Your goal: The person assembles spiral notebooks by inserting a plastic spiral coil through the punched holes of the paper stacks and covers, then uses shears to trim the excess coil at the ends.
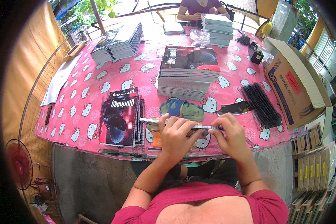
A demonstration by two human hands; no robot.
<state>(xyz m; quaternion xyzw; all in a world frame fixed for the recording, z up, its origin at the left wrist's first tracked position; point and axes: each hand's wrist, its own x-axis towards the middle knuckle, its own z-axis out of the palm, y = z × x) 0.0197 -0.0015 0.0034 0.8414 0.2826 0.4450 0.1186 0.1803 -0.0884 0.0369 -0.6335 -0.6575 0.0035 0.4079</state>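
Both forearms come in from the near edge, elbows bent and spread, and angle inward over the near side of the desk (72, 128), which has a glossy pink cat-print cover. Between the hands, a thin notebook (202, 127) is seen edge-on as a narrow white strip running left to right. The left hand (178, 135) lies palm down across it, fingers bent and close together, clasping it near its middle. The right hand (230, 133) has thumb and forefinger pinched at its right end, beside a dark-blue bit too small to identify.

Just beyond lies a rumpled blue and olive cloth (182, 109). Left of the hands are dark, glossy-covered spiral notebooks (117, 123); farther off stands a tall rectangular stack (188, 76). On the right are black springy coils (261, 105) and an open cardboard box (295, 87).
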